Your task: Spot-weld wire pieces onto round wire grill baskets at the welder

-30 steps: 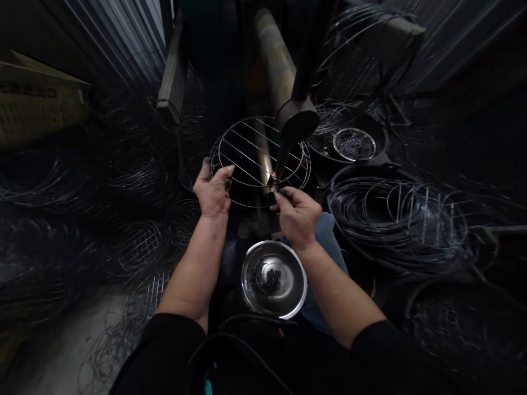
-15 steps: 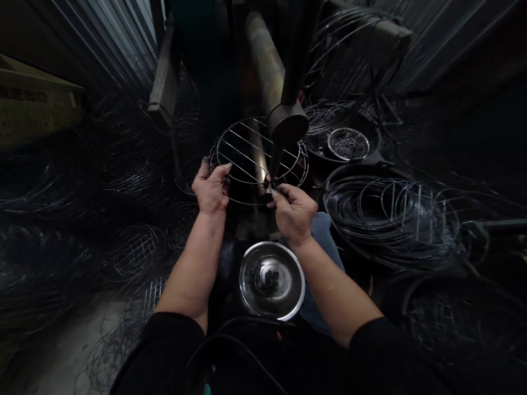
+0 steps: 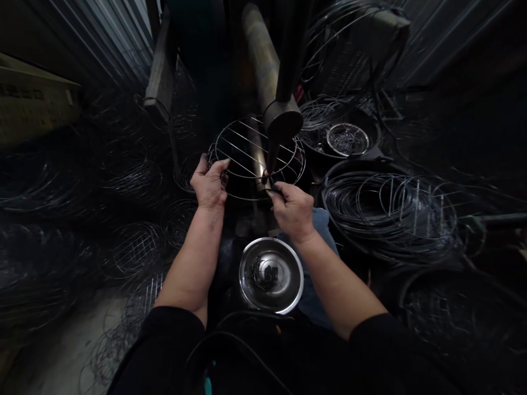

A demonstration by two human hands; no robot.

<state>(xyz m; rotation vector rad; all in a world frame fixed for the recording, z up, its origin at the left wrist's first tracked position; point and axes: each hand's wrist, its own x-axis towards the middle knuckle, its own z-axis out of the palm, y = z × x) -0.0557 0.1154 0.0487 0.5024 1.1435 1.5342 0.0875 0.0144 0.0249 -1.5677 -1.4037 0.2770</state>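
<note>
My left hand [image 3: 209, 181] grips the left rim of a round wire rack [image 3: 235, 144], which has parallel bars and a second ring beneath. The rack sits around the lower metal bar [image 3: 257, 148] of a machine. My right hand [image 3: 291, 206] is closed in a pinch at the rack's near edge, just below the tip of the upper arm's electrode [image 3: 272, 156]. What the right fingers pinch is small, dark and mostly hidden. Below the hands, a shiny steel bowl [image 3: 293, 274] holds a few small dark wire pieces [image 3: 263, 273].
A thick metal cylinder [image 3: 263, 55] runs back above the rack. To the right stand a tub of coiled wire rings [image 3: 349, 214] and a small bowl of short wire pieces [image 3: 348, 140]. Stacked wire racks [image 3: 138, 249] lie on the left, near a yellowish box [image 3: 37, 107].
The whole view has shifted slightly. Both hands keep their places on the rack, and the right hand still pinches at the near edge under the electrode.
</note>
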